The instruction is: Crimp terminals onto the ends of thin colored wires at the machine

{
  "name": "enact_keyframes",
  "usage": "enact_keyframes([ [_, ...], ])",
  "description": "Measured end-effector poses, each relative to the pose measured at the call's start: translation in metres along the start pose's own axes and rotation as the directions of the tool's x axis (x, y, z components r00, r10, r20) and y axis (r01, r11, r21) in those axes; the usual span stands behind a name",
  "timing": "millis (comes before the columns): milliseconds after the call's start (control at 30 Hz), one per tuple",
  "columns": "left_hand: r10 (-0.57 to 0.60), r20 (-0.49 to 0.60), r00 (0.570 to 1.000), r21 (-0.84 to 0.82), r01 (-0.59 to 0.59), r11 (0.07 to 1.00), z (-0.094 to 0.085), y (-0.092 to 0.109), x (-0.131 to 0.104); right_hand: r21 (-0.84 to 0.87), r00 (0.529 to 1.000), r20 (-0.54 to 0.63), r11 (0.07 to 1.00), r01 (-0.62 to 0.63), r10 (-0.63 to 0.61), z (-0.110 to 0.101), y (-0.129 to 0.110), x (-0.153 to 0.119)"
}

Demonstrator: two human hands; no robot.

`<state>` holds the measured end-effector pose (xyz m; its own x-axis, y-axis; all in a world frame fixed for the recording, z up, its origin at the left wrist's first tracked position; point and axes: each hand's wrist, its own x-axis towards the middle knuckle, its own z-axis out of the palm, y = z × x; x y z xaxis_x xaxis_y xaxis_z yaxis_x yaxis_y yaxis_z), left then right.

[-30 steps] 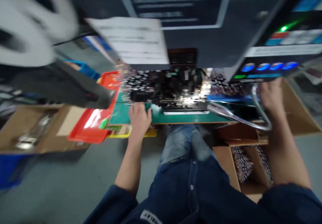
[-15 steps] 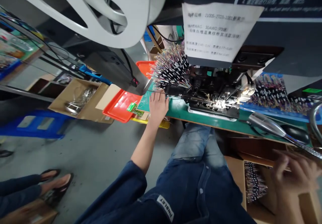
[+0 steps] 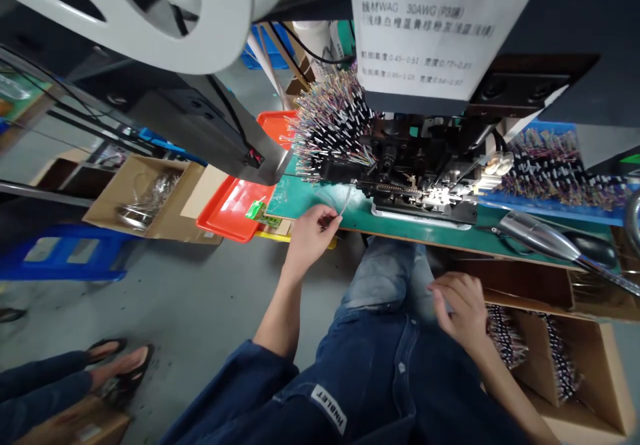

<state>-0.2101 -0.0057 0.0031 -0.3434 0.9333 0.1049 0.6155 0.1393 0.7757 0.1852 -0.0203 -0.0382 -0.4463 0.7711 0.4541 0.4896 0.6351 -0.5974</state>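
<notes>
My left hand (image 3: 313,235) is at the front edge of the green bench top (image 3: 305,195), closed in a pinch. A thin pale wire (image 3: 346,199) sticks up from its fingertips, and a dark part shows inside the curled fingers. Beyond it stands a crimping machine (image 3: 400,178) with a lit work area. Behind and left of the machine lies a big pile of short black-sleeved wire bundles (image 3: 333,128) with coloured ends. My right hand (image 3: 463,308) hovers by my right thigh, fingers loosely bent, thumb apart, nothing visible in it.
Orange trays (image 3: 235,208) and a cardboard box (image 3: 145,195) are at left, near a blue stool (image 3: 65,251). At right are a blue tray (image 3: 560,208) of bundles, a metal gooseneck lamp (image 3: 540,235) and a box (image 3: 613,378) of bundles below. Another person's feet (image 3: 133,358) show lower left.
My left hand has drawn back from the wire pile to the bench's front edge, with a thin wire now in its pinch. My right hand has moved left from the lower box to beside my thigh.
</notes>
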Motion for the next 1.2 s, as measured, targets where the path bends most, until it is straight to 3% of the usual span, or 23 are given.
enact_keyframes([
  [100,-0.121,0.116,0.986,-0.393,0.157,0.906,0.018,0.013,-0.030,0.217,0.991,0.106,0.971,-0.097,0.076,0.031,-0.020,0.019],
  [167,-0.128,0.204,0.971,-0.562,0.223,0.796,0.035,0.028,-0.048,0.402,0.967,0.207,0.889,-0.221,0.147,0.047,-0.034,0.033],
  [333,-0.068,0.280,0.958,-0.715,0.255,0.650,0.070,0.066,-0.068,0.669,0.865,0.382,0.549,-0.502,0.325,0.061,-0.057,0.054],
  [433,-0.037,0.302,0.953,-0.740,0.259,0.621,0.077,0.081,-0.067,0.702,0.827,0.418,0.445,-0.556,0.375,0.054,-0.060,0.052],
  [567,-0.056,0.301,0.952,-0.758,0.275,0.592,0.082,0.091,-0.062,0.677,0.830,0.392,0.487,-0.552,0.397,0.033,-0.052,0.050],
  [667,-0.016,0.279,0.960,-0.781,0.237,0.577,0.085,0.097,-0.059,0.657,0.867,0.239,0.585,-0.476,0.437,0.015,-0.044,0.062],
  [767,0.045,0.265,0.963,-0.787,0.189,0.588,0.087,0.101,-0.057,0.678,0.884,0.136,0.608,-0.413,0.448,0.001,-0.040,0.083],
  [933,0.062,0.288,0.956,-0.760,0.189,0.622,0.088,0.106,-0.058,0.681,0.936,0.139,0.655,-0.328,0.324,-0.010,-0.045,0.108],
  [1200,0.117,0.240,0.964,-0.791,0.124,0.599,0.092,0.105,-0.062,0.677,0.955,0.114,0.683,-0.276,0.273,-0.011,-0.045,0.110],
])
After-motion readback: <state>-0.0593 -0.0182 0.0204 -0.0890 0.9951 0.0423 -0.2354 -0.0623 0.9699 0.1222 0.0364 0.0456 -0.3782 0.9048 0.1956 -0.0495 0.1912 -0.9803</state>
